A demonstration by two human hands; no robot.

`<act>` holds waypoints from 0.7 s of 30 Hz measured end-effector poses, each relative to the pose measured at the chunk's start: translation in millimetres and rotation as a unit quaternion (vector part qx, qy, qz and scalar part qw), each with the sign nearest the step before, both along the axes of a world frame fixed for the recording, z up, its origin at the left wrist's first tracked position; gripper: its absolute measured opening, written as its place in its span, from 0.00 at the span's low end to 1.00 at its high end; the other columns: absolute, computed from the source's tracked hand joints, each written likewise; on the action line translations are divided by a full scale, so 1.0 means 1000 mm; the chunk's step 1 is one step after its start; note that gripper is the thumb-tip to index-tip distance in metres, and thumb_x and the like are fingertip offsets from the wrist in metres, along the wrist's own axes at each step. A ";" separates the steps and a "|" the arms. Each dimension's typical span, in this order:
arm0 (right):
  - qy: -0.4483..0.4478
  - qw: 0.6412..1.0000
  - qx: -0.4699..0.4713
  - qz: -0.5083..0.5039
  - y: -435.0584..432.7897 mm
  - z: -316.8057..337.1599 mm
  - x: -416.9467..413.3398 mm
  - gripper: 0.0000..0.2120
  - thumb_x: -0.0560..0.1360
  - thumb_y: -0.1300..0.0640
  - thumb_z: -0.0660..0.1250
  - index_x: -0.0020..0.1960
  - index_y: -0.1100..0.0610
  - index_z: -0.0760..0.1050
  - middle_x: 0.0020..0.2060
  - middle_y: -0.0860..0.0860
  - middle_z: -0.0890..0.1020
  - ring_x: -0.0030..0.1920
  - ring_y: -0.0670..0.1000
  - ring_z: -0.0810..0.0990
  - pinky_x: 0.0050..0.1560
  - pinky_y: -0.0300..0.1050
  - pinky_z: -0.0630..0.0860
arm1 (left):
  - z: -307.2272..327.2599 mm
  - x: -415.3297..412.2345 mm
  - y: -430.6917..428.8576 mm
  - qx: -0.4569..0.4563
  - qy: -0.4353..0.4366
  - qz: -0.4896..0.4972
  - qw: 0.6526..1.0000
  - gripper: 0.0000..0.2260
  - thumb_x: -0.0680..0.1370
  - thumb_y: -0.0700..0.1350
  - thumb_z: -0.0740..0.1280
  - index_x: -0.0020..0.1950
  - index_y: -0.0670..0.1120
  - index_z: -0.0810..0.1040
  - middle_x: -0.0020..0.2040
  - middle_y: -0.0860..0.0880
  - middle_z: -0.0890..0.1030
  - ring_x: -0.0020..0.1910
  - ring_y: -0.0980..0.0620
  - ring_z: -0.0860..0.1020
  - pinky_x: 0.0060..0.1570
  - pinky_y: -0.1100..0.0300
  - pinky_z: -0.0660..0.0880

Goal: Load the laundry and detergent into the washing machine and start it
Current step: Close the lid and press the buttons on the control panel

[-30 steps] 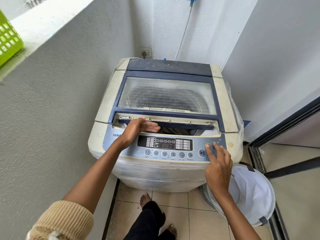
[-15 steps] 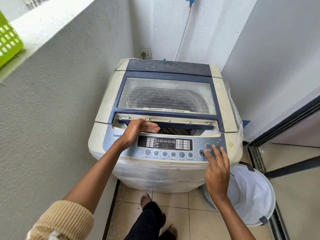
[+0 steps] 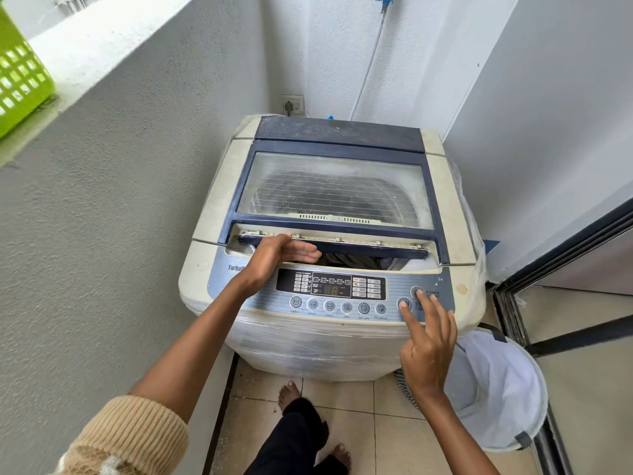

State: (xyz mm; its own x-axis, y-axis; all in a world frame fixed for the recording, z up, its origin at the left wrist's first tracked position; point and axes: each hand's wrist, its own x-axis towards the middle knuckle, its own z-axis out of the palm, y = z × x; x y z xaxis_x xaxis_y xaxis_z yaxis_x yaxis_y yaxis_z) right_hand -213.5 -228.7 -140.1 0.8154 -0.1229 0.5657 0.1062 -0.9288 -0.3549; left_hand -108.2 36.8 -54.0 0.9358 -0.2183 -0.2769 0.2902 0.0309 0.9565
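Standing with 2 bare feet [image 3: 289, 394] on tile, a white mesh hamper [image 3: 503, 389] just to the right. Touching the start/pause button [image 3: 406, 303] on the washing machine [image 3: 329, 347] with the index fingertip of the right hand [image 3: 428, 351], other fingers loosely spread. Propping the front edge of the lid [image 3: 335, 186] from beneath with the left hand [image 3: 274, 257], fingers straight and together, dark laundry [image 3: 349, 260] in the drum just below.

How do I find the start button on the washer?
On the washing machine, find the front control panel and follow its round buttons rightwards. The start button is last, below the power button, marked play-pause, with the right hand touching it.
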 end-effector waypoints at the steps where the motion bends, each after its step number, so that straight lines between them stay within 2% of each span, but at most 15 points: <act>1: -0.003 1.000 0.006 0.003 0.001 0.001 0.000 0.26 0.67 0.73 0.51 0.54 0.59 0.81 0.61 0.59 0.78 0.65 0.59 0.69 0.62 0.65 0.68 | 0.000 0.000 0.000 0.000 -0.001 0.000 1.000 0.24 0.82 0.42 0.45 0.52 0.33 0.79 0.43 0.45 0.85 0.47 0.47 0.83 0.48 0.67 0.77; 4: -0.011 0.998 0.059 -0.001 0.004 0.006 0.001 0.24 0.68 0.73 0.52 0.53 0.60 0.81 0.61 0.60 0.77 0.63 0.58 0.69 0.60 0.62 0.70 | -0.002 0.001 0.000 0.003 0.000 -0.004 1.000 0.24 0.82 0.42 0.45 0.52 0.33 0.79 0.43 0.45 0.85 0.48 0.46 0.83 0.48 0.67 0.77; 7: -0.013 0.990 0.141 -0.005 0.013 0.019 0.012 0.23 0.69 0.67 0.50 0.55 0.62 0.79 0.61 0.59 0.77 0.62 0.55 0.69 0.62 0.58 0.69 | -0.002 0.002 0.001 0.006 0.000 -0.004 1.000 0.24 0.82 0.42 0.45 0.53 0.31 0.78 0.44 0.44 0.85 0.48 0.46 0.83 0.48 0.67 0.78; 10: 0.026 0.969 0.240 0.043 0.029 0.044 0.034 0.20 0.71 0.63 0.54 0.57 0.61 0.79 0.57 0.54 0.79 0.60 0.51 0.73 0.64 0.52 0.70 | -0.002 0.002 0.000 0.013 -0.002 -0.002 1.000 0.24 0.82 0.42 0.45 0.53 0.31 0.78 0.46 0.42 0.84 0.48 0.46 0.83 0.49 0.66 0.77; 13: 0.141 0.892 0.412 0.121 0.045 0.072 0.061 0.15 0.73 0.54 0.58 0.53 0.56 0.80 0.51 0.49 0.82 0.54 0.45 0.79 0.60 0.42 0.74 | -0.002 0.001 0.001 0.020 -0.003 -0.004 1.000 0.24 0.82 0.42 0.45 0.55 0.31 0.77 0.51 0.36 0.82 0.50 0.44 0.82 0.50 0.66 0.77; 15: 0.189 0.842 0.478 0.165 0.052 0.079 0.081 0.19 0.74 0.49 0.57 0.47 0.59 0.82 0.46 0.51 0.84 0.51 0.46 0.82 0.57 0.40 0.75 | -0.002 0.002 0.000 0.020 -0.001 -0.009 1.000 0.24 0.82 0.42 0.45 0.56 0.30 0.77 0.53 0.35 0.81 0.50 0.45 0.83 0.50 0.67 0.77; 18: 0.243 0.790 0.518 0.219 0.057 0.082 0.100 0.25 0.78 0.50 0.52 0.44 0.64 0.82 0.42 0.54 0.85 0.49 0.51 0.84 0.55 0.38 0.76 | -0.002 0.003 0.001 0.029 0.005 -0.036 0.999 0.24 0.82 0.42 0.44 0.57 0.32 0.77 0.55 0.36 0.81 0.53 0.45 0.82 0.51 0.69 0.76; 21: 0.300 0.757 0.520 0.257 0.055 0.079 0.105 0.27 0.82 0.52 0.48 0.45 0.65 0.81 0.41 0.52 0.86 0.50 0.52 0.84 0.55 0.39 0.76 | -0.002 0.005 0.003 0.035 0.015 -0.082 0.996 0.24 0.82 0.45 0.44 0.57 0.37 0.78 0.57 0.40 0.81 0.57 0.48 0.80 0.59 0.66 0.72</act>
State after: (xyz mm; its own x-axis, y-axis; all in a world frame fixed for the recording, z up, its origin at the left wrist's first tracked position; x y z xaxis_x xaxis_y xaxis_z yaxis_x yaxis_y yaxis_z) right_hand -108.6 -174.1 -60.9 0.9786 0.1730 -0.1113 -0.1122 -0.0045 -0.9937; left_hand -102.9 39.8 -55.6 0.8803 -0.3465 -0.3240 0.3143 -0.0856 0.9455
